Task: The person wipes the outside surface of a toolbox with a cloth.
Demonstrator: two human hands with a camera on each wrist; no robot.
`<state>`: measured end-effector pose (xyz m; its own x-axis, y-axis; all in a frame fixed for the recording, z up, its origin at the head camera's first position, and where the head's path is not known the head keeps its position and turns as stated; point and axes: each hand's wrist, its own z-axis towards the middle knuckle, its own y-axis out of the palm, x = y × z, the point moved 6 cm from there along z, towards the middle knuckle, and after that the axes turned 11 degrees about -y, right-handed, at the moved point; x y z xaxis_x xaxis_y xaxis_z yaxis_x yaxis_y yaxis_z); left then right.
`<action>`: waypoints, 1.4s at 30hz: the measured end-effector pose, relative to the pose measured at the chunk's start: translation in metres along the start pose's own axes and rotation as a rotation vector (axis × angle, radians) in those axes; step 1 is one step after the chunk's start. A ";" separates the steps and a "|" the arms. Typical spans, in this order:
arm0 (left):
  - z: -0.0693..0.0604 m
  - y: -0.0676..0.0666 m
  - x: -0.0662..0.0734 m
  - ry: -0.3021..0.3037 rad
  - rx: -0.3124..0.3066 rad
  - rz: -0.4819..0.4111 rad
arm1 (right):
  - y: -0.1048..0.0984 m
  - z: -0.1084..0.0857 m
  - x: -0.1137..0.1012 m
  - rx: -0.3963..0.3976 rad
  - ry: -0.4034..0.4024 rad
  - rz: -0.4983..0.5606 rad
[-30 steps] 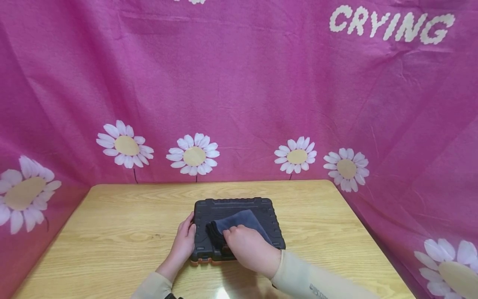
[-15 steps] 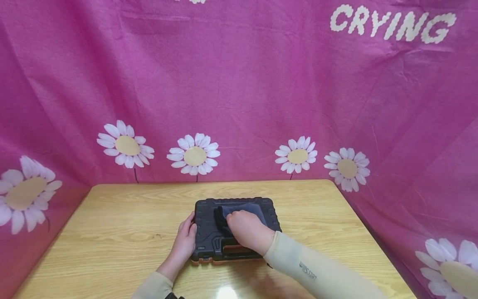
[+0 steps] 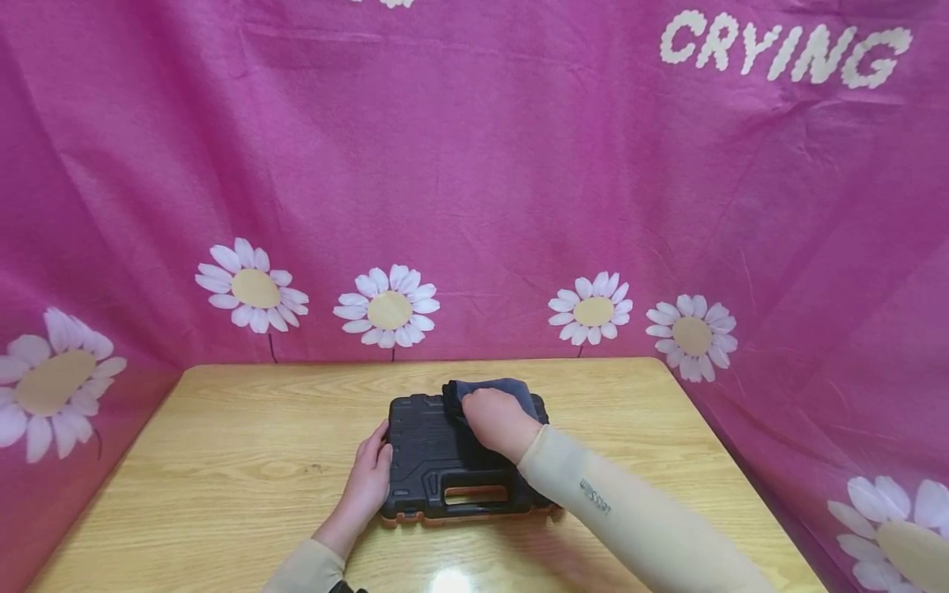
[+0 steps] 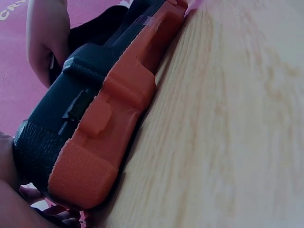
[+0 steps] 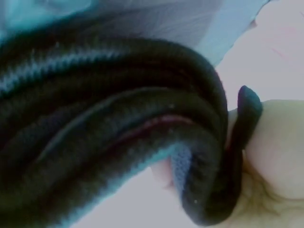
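Note:
A black plastic tool case with an orange lower half lies flat on the table, its handle facing me. My left hand holds the case at its left side; in the left wrist view its fingers are partly hidden behind the case's corner. With my right hand I grip a folded dark grey-blue cloth and press it on the far right part of the lid. Several dark folds of the cloth fill the right wrist view, tucked against the palm. My right fingertips are hidden by the cloth and hand.
The light wooden table stretches out on both sides of the case. Behind it hangs a pink curtain printed with white daisies and lettering. A bright reflection shows on the table in front of the case.
My right hand has slid the cloth away from me over the lid, from its near middle to the far edge, uncovering the handle. The left hand and the case have stayed about where they were.

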<state>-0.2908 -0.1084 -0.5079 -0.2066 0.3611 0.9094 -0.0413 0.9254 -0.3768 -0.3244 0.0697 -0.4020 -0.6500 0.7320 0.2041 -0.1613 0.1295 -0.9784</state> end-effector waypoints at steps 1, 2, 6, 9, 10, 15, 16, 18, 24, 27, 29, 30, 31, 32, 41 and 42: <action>0.000 0.000 0.000 -0.001 -0.001 -0.001 | 0.000 0.001 0.002 0.005 0.004 0.000; 0.000 0.000 0.000 -0.002 -0.002 0.000 | 0.001 0.002 0.004 0.010 0.009 -0.004; 0.000 0.001 0.000 -0.005 -0.005 0.003 | 0.003 0.006 0.012 0.015 0.032 -0.003; 0.000 0.001 0.000 -0.003 -0.004 0.005 | 0.004 0.008 0.018 0.014 0.047 -0.010; 0.000 0.001 0.000 0.002 -0.001 0.006 | 0.004 0.009 0.019 0.015 0.049 -0.014; 0.001 0.002 0.000 -0.004 -0.006 0.004 | 0.005 0.009 0.021 0.031 0.037 -0.043; 0.001 0.002 0.000 -0.004 -0.006 0.002 | 0.005 0.008 0.020 0.030 0.031 -0.048; 0.001 0.002 0.000 -0.005 -0.008 -0.003 | 0.006 0.007 0.018 0.029 0.019 -0.061; -0.001 0.002 0.000 -0.019 -0.015 0.000 | 0.008 -0.001 0.006 0.022 -0.027 -0.109; -0.001 0.002 0.001 -0.027 -0.016 0.012 | 0.008 -0.008 -0.001 0.041 -0.059 -0.146; -0.001 0.003 0.001 -0.030 -0.017 0.013 | 0.008 -0.014 -0.005 0.054 -0.076 -0.171; -0.001 0.003 0.001 -0.031 -0.017 0.013 | 0.008 -0.017 -0.007 0.054 -0.082 -0.180; -0.002 0.003 0.001 -0.030 -0.016 0.012 | 0.008 -0.019 -0.008 0.050 -0.086 -0.183; -0.002 0.003 0.001 -0.029 -0.016 0.012 | 0.008 -0.022 -0.010 0.046 -0.091 -0.188; -0.001 0.004 0.001 -0.023 -0.016 0.012 | 0.008 -0.047 -0.023 -0.031 -0.114 -0.183; -0.001 0.003 0.001 -0.022 -0.014 0.015 | 0.007 -0.050 -0.024 -0.038 -0.117 -0.185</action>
<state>-0.2900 -0.1045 -0.5077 -0.2285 0.3722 0.8996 -0.0245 0.9216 -0.3875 -0.2730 0.0862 -0.4160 -0.6939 0.6114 0.3804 -0.2589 0.2812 -0.9241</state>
